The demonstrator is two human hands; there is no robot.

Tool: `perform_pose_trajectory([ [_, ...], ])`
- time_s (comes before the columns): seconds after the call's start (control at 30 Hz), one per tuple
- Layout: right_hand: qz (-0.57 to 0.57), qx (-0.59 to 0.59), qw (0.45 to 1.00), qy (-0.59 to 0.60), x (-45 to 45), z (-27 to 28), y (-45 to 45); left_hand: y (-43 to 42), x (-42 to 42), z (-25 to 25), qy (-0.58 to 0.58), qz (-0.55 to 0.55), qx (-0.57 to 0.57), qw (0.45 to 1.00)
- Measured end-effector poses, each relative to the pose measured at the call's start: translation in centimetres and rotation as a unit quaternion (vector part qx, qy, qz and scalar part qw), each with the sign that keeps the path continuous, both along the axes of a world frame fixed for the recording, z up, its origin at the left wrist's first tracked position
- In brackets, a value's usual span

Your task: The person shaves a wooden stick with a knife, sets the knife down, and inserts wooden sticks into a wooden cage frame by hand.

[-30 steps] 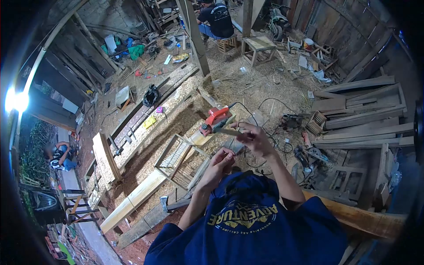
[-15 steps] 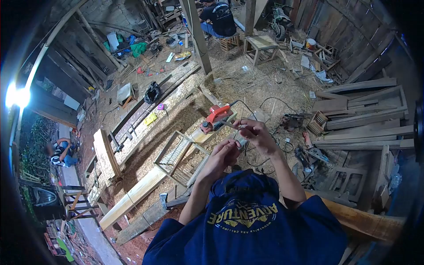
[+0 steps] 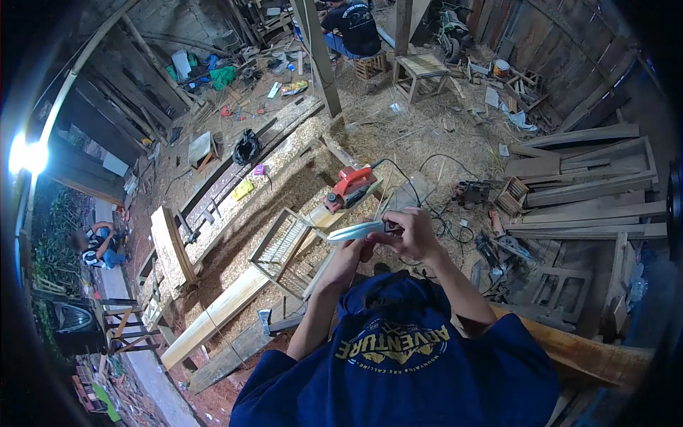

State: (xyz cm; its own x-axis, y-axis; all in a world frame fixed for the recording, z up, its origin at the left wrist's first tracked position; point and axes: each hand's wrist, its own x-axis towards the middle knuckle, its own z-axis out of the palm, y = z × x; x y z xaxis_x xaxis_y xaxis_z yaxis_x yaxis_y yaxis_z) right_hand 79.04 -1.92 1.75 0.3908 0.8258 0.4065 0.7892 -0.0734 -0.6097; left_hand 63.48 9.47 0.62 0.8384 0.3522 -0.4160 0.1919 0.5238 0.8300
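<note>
Both my hands are raised close together in front of my chest. A flat, pale blue-white blade-like piece (image 3: 354, 231) points left from between them. My right hand (image 3: 416, 235) is closed round its dark end. Just below the piece, my left hand (image 3: 345, 260) is closed, with its fingertips against the underside; what it grips, if anything, is hidden. Beyond my hands a red power planer (image 3: 348, 186) rests on a wooden beam. To the left of my left hand leans a small slatted wooden frame (image 3: 281, 245).
A hammer (image 3: 265, 322) lies on a beam at the lower left. Wooden frames (image 3: 590, 178) are stacked at the right. One person (image 3: 353, 30) sits at the back, another (image 3: 101, 245) at the far left. A post (image 3: 318, 60) rises ahead.
The pale blade-like piece now shows broadly, pointing left. My right hand has turned and closed round its end, and my left hand has moved slightly down and left.
</note>
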Motion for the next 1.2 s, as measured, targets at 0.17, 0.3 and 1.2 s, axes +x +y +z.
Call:
perform_pose_trajectory([
  [0.17, -0.019, -0.026, 0.999, 0.031, 1.3, 0.5, -0.3, 0.8, -0.2, 0.3, -0.085, -0.010, -0.065, 0.994],
  [0.3, 0.012, 0.054, 0.997, -0.053, 1.3, 0.3, 0.2, 0.0, 0.1, 0.6, -0.034, -0.007, -0.006, 0.999],
  [1.2, -0.044, 0.017, 0.995, -0.085, 2.8, -0.5, -0.4, -0.4, -0.2, 1.6, -0.004, -0.020, 0.150, 0.989],
])
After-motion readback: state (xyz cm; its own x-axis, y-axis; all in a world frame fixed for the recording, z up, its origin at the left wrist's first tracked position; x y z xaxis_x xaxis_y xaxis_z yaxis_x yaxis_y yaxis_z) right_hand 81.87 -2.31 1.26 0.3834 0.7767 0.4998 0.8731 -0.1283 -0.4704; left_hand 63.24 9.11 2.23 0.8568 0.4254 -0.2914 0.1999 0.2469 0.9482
